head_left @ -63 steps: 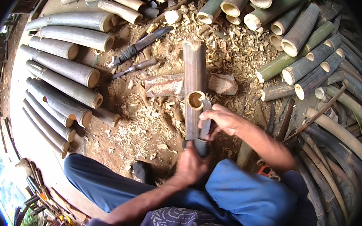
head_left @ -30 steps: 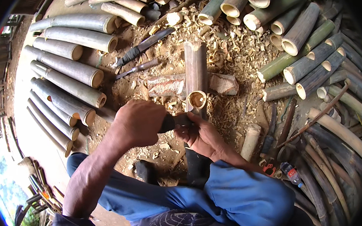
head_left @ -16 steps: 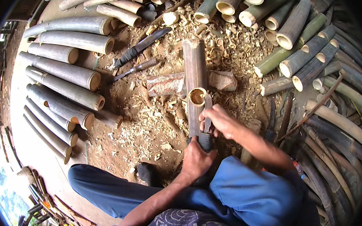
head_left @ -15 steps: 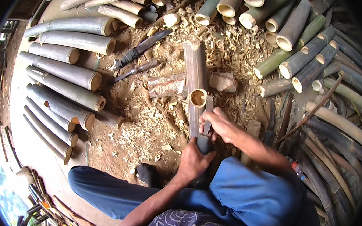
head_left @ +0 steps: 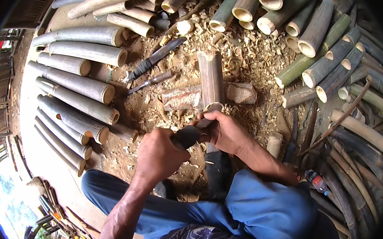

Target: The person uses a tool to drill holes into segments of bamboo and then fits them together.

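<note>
A knife with a black-wrapped handle [head_left: 186, 137] is held between my hands, above the near part of a bamboo tube [head_left: 211, 75]. My left hand [head_left: 158, 154] is closed around the handle. The fingers of my right hand [head_left: 229, 133] pinch the grey blade [head_left: 206, 121], hiding part of it. The tube lies lengthwise in front of me, across a short split log [head_left: 182, 98]. Its cut opening [head_left: 214, 106] is mostly covered by my right hand and the blade. A dark-covered foot [head_left: 218, 171] rests at the tube's near end.
Bamboo sections [head_left: 80, 79] lie in a row at left, with more piled at far right [head_left: 319, 28]. Beyond my left hand are a large knife [head_left: 157, 58] and a chisel-like tool [head_left: 151, 81]. Shavings [head_left: 250, 65] cover the ground. A plastic bottle [head_left: 316, 181] lies by my right knee.
The knife has come up out of the tube's opening, and its handle has swung to the left. My left hand has moved up and left with it; my right hand still grips the blade.
</note>
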A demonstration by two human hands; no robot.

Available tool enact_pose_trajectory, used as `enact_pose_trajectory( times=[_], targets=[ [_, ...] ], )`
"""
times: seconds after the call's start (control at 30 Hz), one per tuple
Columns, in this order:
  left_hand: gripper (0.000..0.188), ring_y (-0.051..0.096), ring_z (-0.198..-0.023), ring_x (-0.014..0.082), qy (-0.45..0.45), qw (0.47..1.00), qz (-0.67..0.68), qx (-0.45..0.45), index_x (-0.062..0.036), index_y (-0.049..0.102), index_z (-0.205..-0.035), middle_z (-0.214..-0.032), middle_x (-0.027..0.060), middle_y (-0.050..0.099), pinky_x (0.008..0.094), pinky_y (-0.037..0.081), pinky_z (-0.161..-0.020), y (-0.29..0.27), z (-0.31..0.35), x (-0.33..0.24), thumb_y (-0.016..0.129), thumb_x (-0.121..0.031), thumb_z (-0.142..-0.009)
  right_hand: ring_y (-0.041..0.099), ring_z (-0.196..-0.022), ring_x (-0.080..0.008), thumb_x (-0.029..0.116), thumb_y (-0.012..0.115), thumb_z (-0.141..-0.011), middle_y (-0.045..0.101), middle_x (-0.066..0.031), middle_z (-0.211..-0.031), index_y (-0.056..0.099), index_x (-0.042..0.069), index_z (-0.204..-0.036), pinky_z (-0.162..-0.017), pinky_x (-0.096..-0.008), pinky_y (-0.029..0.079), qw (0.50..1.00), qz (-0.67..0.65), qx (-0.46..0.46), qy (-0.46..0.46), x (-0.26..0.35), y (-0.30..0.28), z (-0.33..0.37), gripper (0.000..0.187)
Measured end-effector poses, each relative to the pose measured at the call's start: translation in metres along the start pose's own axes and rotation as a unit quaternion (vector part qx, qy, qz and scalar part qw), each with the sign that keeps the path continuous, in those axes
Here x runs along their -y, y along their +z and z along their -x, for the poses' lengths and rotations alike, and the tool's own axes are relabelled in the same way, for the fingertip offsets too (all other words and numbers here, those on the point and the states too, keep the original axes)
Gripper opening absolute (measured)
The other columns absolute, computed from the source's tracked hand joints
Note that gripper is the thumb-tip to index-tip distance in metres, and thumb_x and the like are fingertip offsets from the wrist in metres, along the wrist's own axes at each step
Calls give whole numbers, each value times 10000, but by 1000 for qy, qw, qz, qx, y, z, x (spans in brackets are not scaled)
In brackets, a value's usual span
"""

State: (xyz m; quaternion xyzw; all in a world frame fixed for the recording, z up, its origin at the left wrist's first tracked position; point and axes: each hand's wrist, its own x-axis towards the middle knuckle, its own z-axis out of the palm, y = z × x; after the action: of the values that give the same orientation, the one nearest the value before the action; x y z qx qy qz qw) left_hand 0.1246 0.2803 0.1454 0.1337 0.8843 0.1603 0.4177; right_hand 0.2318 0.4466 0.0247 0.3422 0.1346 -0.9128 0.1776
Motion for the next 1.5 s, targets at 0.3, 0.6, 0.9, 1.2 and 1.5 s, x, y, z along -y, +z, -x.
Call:
enact_pose_trajectory(
  times=[0.3, 0.6, 0.9, 1.2, 1.5],
  targets=[
    [400, 697, -664, 281, 58, 990, 4, -125, -5, 679, -991, -772, 136, 710, 400, 551, -641, 78, 12, 60, 833, -232, -700, 676, -745, -180, 229, 486, -1016, 704, -135, -1063, 602, 54, -1125, -630, -354, 599, 992, 124, -31, 7, -17, -4, 4, 237],
    [125, 698, -640, 300, 141, 966, -202, -71, -27, 683, -714, -660, 147, 678, 405, 541, -612, -10, -27, -12, 714, -142, -679, 709, -864, -237, 153, 514, -1001, 716, -137, -1097, 651, 53, -1082, -728, -417, 601, 984, -165, 51, -43, -18, -10, -3, 188],
    [171, 705, -744, 348, 126, 981, -132, -67, 2, 648, -826, -745, 158, 705, 457, 535, -670, 28, -16, 15, 732, -121, -741, 664, -688, -164, 212, 486, -1022, 729, -105, -940, 644, 41, -1057, -584, -312, 564, 987, -88, -105, -79, -34, 0, -1, 235],
    [161, 711, -662, 275, 137, 959, -237, -73, -63, 726, -764, -696, 112, 700, 417, 555, -616, -15, -36, -5, 768, -184, -666, 681, -808, -211, 174, 514, -1047, 695, -151, -1092, 624, 25, -1141, -722, -366, 597, 982, -166, 70, -64, -26, -6, -12, 207],
    [61, 680, -634, 292, 242, 927, -240, -154, -91, 664, -727, -700, 84, 696, 428, 493, -594, 14, -40, 1, 682, -79, -784, 657, -806, -178, 198, 569, -1021, 710, -89, -1009, 646, 36, -1073, -672, -315, 542, 970, -223, -27, -88, -40, -15, -21, 186]
  ],
)
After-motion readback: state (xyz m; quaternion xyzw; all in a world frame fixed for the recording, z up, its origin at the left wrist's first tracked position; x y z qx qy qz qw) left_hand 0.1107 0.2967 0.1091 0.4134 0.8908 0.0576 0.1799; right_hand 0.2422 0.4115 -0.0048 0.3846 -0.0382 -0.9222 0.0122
